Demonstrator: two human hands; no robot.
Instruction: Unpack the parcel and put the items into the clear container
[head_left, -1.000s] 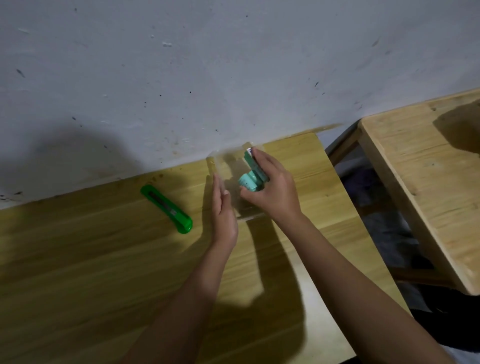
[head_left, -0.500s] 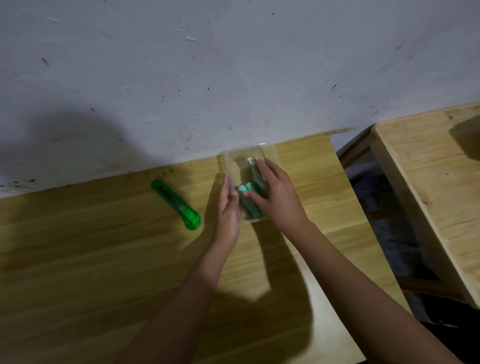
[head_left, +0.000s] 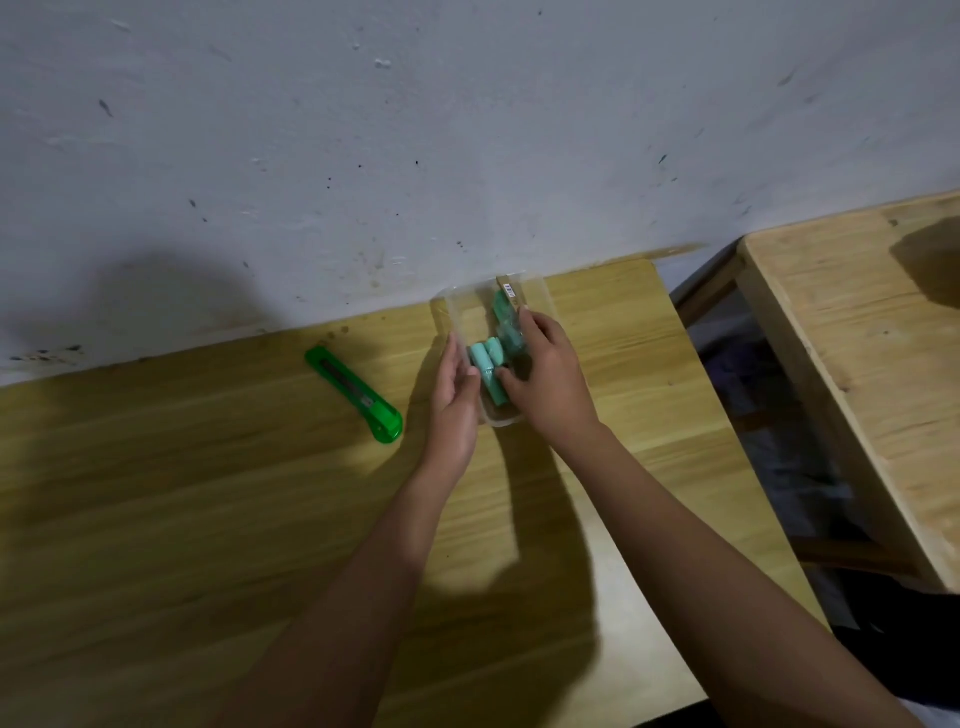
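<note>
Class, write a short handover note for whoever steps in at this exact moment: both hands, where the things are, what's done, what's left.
Left hand: open, flat against the left wall of the clear plastic container.
Right hand: inside the container, over the pale teal rolls and darker green rolls; grip unclear.
Done: rolls and a brown labelled piece lie in the container on the wooden table.
Green plastic utility knife lies left of it.
Left: probably let go and withdraw; no parcel in view.
</note>
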